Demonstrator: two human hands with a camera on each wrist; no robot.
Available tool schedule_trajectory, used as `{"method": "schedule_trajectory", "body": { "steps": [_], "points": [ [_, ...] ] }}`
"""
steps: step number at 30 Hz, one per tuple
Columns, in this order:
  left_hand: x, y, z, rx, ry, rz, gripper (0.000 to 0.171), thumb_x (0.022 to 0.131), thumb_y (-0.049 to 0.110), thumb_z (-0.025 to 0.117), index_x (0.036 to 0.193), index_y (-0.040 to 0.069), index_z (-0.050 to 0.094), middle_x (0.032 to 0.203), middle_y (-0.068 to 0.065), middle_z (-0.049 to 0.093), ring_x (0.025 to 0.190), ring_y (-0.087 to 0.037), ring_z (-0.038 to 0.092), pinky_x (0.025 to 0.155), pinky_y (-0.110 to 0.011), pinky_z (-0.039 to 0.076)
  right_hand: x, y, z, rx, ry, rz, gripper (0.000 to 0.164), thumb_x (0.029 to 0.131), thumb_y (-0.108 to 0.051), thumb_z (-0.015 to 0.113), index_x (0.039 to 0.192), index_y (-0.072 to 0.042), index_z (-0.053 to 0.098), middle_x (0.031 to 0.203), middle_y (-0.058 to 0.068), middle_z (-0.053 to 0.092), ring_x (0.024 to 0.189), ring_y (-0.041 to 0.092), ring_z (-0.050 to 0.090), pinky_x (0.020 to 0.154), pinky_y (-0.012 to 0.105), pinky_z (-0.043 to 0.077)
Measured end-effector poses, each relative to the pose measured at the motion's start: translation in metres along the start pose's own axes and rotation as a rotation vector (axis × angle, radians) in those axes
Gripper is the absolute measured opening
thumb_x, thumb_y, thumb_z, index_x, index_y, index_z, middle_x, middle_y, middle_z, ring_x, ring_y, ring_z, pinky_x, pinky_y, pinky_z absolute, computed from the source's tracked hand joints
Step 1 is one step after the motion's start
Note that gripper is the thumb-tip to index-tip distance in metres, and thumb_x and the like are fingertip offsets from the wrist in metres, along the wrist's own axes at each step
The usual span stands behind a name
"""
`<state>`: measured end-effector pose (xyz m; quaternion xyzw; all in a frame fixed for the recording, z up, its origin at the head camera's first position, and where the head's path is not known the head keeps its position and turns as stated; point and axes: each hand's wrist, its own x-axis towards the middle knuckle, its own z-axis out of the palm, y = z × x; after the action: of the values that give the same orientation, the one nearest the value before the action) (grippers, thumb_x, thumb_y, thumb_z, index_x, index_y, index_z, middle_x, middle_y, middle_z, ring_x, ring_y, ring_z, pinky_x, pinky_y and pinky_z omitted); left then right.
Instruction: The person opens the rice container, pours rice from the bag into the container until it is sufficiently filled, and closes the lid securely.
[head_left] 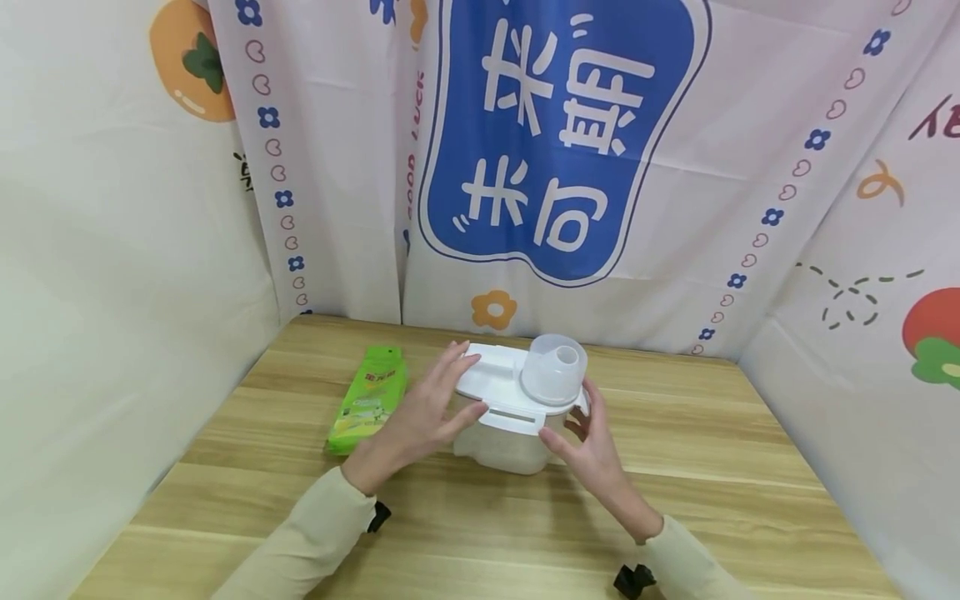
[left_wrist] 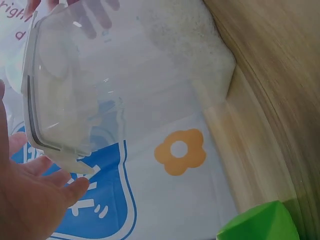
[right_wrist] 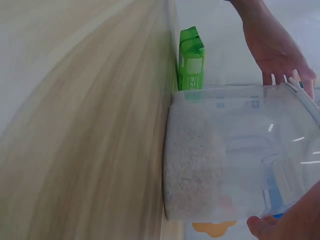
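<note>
A clear storage box (head_left: 502,446) with a white lid (head_left: 487,385) stands on the table, pale grains (right_wrist: 192,165) filling its lower part. On the lid sits a translucent cup (head_left: 553,371), upside down. My left hand (head_left: 427,400) is at the lid's left end, fingers over the edge and thumb along the front. A white side latch (left_wrist: 70,162) juts out beside its fingers in the left wrist view. At the right end, my right hand (head_left: 596,450) has its thumb near the front corner and its fingers beside another projecting latch (head_left: 582,402).
Left of the box lies a green packet (head_left: 367,400) with yellow markings. The wooden table (head_left: 675,517) has a printed cloth (head_left: 352,208) hanging behind it and white cloth at both sides. Dark straps (head_left: 633,581) show at the wrists.
</note>
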<state>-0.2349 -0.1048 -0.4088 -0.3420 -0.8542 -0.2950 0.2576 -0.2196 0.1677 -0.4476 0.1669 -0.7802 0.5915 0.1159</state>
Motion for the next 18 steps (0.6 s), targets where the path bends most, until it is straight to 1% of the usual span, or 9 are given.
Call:
{"method": "schedule_trajectory", "body": {
  "steps": [4, 8, 11, 13, 16, 18],
  "points": [
    [-0.0011, 0.001, 0.0035, 0.005, -0.027, -0.004, 0.065, 0.095, 0.043, 0.062, 0.146, 0.01, 0.041, 0.16, -0.019, 0.024, 0.144, -0.036, 0.033, 0.112, -0.052, 0.04, 0.0003, -0.0004, 0.0038, 0.008, 0.002, -0.016, 0.101, 0.082, -0.008, 0.077, 0.157, -0.015, 0.01, 0.153, 0.016, 0.031, 0.134, 0.038, 0.045, 0.106, 0.054, 0.045],
    [-0.0016, 0.0024, 0.0059, 0.014, -0.046, -0.013, 0.062, 0.094, 0.044, 0.062, 0.144, 0.011, 0.045, 0.162, -0.018, 0.016, 0.143, -0.036, 0.035, 0.106, -0.048, 0.047, 0.0021, -0.0016, 0.0061, -0.025, 0.011, -0.038, 0.101, 0.081, -0.009, 0.078, 0.157, -0.017, 0.011, 0.153, 0.014, 0.032, 0.131, 0.036, 0.048, 0.103, 0.048, 0.048],
    [-0.0019, 0.0029, 0.0071, 0.035, -0.049, -0.005, 0.061, 0.094, 0.046, 0.062, 0.141, 0.011, 0.049, 0.163, -0.019, 0.014, 0.143, -0.037, 0.035, 0.101, -0.047, 0.051, 0.0037, -0.0026, 0.0071, -0.053, 0.017, -0.05, 0.101, 0.08, -0.011, 0.079, 0.157, -0.017, 0.013, 0.152, 0.013, 0.034, 0.129, 0.035, 0.05, 0.101, 0.044, 0.049],
    [-0.0019, 0.0034, 0.008, 0.048, -0.053, 0.003, 0.06, 0.094, 0.047, 0.062, 0.14, 0.011, 0.05, 0.162, -0.021, 0.013, 0.143, -0.039, 0.034, 0.098, -0.047, 0.053, 0.0039, -0.0037, 0.0076, -0.054, 0.022, -0.057, 0.101, 0.08, -0.011, 0.079, 0.157, -0.018, 0.014, 0.151, 0.013, 0.036, 0.128, 0.035, 0.05, 0.101, 0.044, 0.049],
    [-0.002, 0.004, 0.0093, 0.069, -0.058, 0.012, 0.06, 0.093, 0.048, 0.063, 0.139, 0.011, 0.051, 0.162, -0.023, 0.011, 0.143, -0.041, 0.033, 0.095, -0.046, 0.055, 0.0039, -0.005, 0.0085, -0.04, 0.017, -0.065, 0.101, 0.08, -0.01, 0.079, 0.156, -0.018, 0.014, 0.149, 0.011, 0.038, 0.128, 0.033, 0.05, 0.103, 0.043, 0.048],
    [-0.0021, 0.0048, 0.0098, 0.074, -0.057, 0.015, 0.06, 0.093, 0.047, 0.063, 0.139, 0.011, 0.05, 0.162, -0.023, 0.011, 0.143, -0.041, 0.033, 0.092, -0.044, 0.057, 0.0035, -0.0056, 0.0091, -0.023, 0.016, -0.065, 0.1, 0.079, -0.009, 0.079, 0.156, -0.019, 0.015, 0.147, 0.01, 0.04, 0.128, 0.031, 0.051, 0.104, 0.041, 0.047]
  ]
}}
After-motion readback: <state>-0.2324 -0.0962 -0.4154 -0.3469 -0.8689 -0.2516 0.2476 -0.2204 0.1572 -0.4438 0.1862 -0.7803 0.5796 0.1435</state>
